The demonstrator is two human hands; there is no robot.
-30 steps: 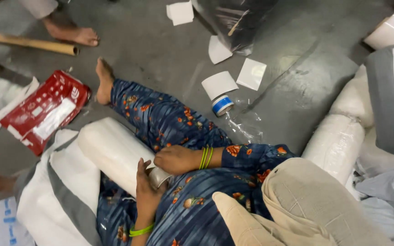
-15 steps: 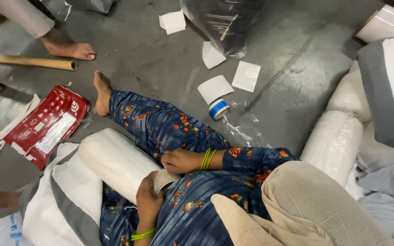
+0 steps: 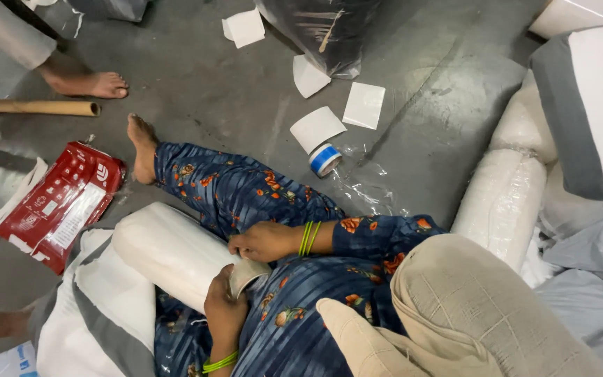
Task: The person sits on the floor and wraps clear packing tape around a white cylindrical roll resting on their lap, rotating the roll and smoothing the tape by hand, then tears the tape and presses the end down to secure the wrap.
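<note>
A person seated on the floor is closing both hands on the end of a white wrapped roll (image 3: 169, 255) lying across the lap: the right hand (image 3: 263, 241), now drawn nearer than a second ago, is curling fingers over the end, the left hand (image 3: 223, 307) is cupping it below, beside a red bag (image 3: 57, 202).

We look down at a seated person in blue floral clothes on a grey floor (image 3: 232, 91). Our left hand (image 3: 223, 307) and right hand (image 3: 263, 241) grip the end of a white plastic-wrapped roll (image 3: 165, 251) lying across the lap. A red bag (image 3: 61, 202) lies nearby, and a tape roll (image 3: 324, 158) sits just beyond the knee.
</note>
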